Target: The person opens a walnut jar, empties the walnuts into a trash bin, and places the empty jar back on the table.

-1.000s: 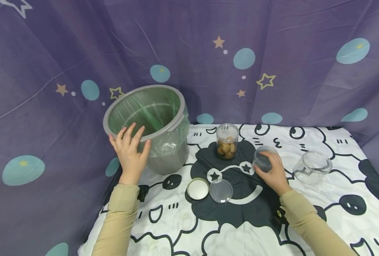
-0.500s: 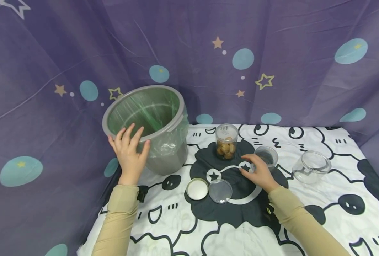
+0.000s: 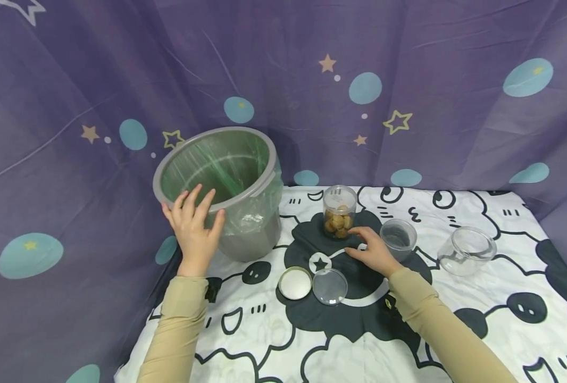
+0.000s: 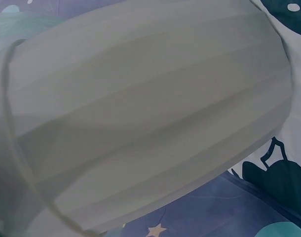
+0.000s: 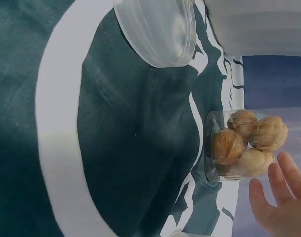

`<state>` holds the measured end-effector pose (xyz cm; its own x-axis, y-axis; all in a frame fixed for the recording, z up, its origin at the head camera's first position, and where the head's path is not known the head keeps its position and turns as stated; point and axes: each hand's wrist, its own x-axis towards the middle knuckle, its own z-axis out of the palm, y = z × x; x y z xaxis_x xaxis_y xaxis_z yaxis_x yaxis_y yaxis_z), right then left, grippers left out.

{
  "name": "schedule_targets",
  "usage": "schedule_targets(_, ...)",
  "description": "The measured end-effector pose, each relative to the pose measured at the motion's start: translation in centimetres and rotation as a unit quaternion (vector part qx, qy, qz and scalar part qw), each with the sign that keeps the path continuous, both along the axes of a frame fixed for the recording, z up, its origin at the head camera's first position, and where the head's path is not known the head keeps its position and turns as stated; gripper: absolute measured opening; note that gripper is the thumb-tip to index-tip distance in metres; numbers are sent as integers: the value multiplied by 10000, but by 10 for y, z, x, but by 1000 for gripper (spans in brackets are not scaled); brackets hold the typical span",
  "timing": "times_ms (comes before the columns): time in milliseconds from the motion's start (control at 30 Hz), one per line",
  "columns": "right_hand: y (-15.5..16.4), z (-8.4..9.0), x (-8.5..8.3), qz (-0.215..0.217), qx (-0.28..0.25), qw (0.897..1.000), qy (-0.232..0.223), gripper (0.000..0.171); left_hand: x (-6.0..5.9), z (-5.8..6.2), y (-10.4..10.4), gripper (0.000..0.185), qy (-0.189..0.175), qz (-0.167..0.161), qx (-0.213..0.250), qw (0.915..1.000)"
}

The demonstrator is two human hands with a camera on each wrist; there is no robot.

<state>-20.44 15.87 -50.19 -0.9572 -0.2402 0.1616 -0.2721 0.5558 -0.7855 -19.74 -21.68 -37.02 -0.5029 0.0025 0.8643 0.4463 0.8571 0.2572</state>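
The right hand (image 3: 374, 252), its thumb and fingers parted in a wide curve with nothing between them, is just beside the jar (image 3: 340, 198); I cannot tell whether a fingertip touches it. The jar stands upright on the cloth (image 3: 341, 361), a clear, smooth-walled cylinder. Its lower part is filled with brown balls (image 3: 338, 219), matte and uneven, some seamed around the middle.

The left hand (image 3: 194, 229) is wide too, fingers spread at the near rim of the bin (image 3: 250, 244); whether it presses there is unclear. The bin is grey and round, with a thick, smooth rim. A thin, crinkled green liner (image 3: 226, 165) covers its inside and folds over the edge. The left wrist view shows broad, shallow flutes down its wall under the translucent film.

Near the right hand is the tub (image 3: 400, 247), low and clear; farther right stands a wider jar (image 3: 463, 263), also transparent. Two discs lie flat side by side on the cloth: a white lid (image 3: 295, 283) with a metallic-looking edge and a clear lid (image 3: 330, 287). Behind hangs a creased purple curtain (image 3: 436, 143).
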Motion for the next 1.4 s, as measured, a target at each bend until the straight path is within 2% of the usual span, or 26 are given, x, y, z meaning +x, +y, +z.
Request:
schedule_targets(133,-4,2,-4,-18,-16,9996,-293,50,0,1,-1,50,52,31,-37,10000)
schedule_targets(233,-7,6,-9,-42,6,9972,-747,57,0,2,-2,50,99,57,-30,9999)
schedule_targets(367,-12,9,-17,-332,76,9921,-1210,69,-1,2,-4,50,157,90,-37,9998)
schedule_targets(500,-15,11,-23,-690,-47,9883,-1361,85,-1,2,-5,50,146,99,-38,9998)
schedule_targets(633,-17,10,-28,-764,-299,9884,-1275,101,-1,2,-5,50,132,104,-10,9999)
schedule_targets(767,-18,6,-33,-951,-426,9890,-1053,108,-1,0,-5,50,100,77,-6,9999)
schedule_targets(1000,-17,2,-41,-1171,-396,9882,-901,110,-1,-3,-2,51,55,80,-51,9999)
schedule_targets(1400,-16,4,-53,-1315,-261,9854,-1047,110,-3,-3,0,50,198,10,13,9998)
